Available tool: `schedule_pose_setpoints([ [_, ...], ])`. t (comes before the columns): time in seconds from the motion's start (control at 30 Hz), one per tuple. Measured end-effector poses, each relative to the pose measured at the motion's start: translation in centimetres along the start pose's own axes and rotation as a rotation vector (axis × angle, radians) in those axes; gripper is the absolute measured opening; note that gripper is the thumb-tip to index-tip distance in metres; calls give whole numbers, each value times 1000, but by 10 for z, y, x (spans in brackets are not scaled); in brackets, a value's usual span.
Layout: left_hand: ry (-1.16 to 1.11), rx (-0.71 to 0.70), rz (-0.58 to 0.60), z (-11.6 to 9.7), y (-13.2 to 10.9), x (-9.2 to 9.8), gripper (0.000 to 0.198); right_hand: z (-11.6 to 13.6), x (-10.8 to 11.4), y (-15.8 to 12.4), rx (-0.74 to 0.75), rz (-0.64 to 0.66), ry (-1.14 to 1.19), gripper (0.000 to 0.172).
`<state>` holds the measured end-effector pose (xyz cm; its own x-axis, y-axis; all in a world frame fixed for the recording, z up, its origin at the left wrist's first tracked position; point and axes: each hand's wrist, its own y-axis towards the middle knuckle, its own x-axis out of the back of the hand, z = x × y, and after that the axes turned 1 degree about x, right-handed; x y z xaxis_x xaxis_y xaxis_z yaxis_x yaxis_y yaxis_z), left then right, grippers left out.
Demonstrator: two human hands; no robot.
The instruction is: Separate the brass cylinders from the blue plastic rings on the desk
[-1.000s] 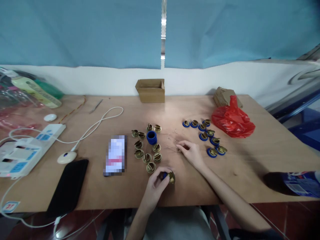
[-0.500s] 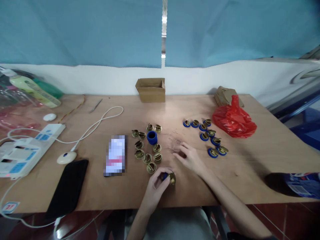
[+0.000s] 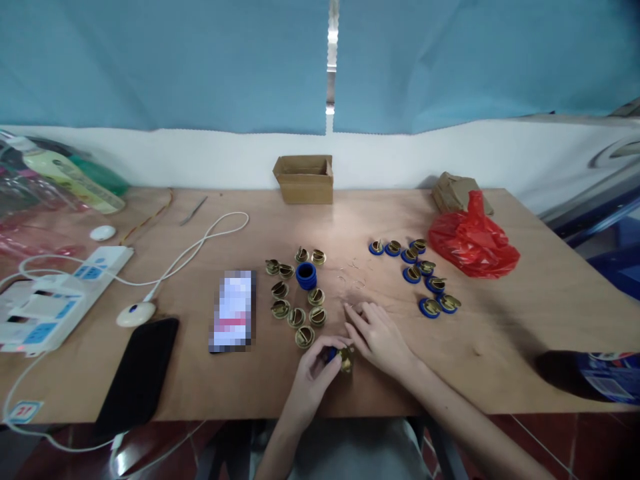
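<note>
My left hand [image 3: 314, 377] is closed round a brass-coloured disc fitting [image 3: 347, 360] with a blue ring [image 3: 332, 354] on it, just above the front of the table. Close to its right side is my right hand [image 3: 379, 339], thumb and forefinger bent towards each other; anything between them is too small to make out. Beyond the right hand lie several thin wire rings [image 3: 356, 264]. A stack of blue rings [image 3: 306, 275] stands among several loose brass fittings [image 3: 305, 337]. Farther right, several brass fittings sit in blue rings [image 3: 412, 274].
A phone with a lit screen [image 3: 233, 311], a black phone [image 3: 137, 375], a white cable [image 3: 200, 241] and a power strip [image 3: 65, 300] lie left. An open cardboard box [image 3: 307, 189] stands at the back. A red plastic bag [image 3: 473, 243] and a dark bottle [image 3: 590, 375] are right.
My right hand has drawn back from the wire rings towards my left hand. My left hand keeps hold of the brass fitting in nearly the same place.
</note>
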<state>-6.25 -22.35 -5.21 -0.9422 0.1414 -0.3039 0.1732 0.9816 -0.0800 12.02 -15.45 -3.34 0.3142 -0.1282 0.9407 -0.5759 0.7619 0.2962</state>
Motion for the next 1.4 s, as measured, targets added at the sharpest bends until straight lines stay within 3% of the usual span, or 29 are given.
schedule_pose_setpoints([
  [0.67,21,39,-7,-4,-1,1,18,0,-4,14,-131,96,-148,52],
  [1.4,6,58,-28,0,-3,1,20,-2,-9,21,-162,98,-143,52],
])
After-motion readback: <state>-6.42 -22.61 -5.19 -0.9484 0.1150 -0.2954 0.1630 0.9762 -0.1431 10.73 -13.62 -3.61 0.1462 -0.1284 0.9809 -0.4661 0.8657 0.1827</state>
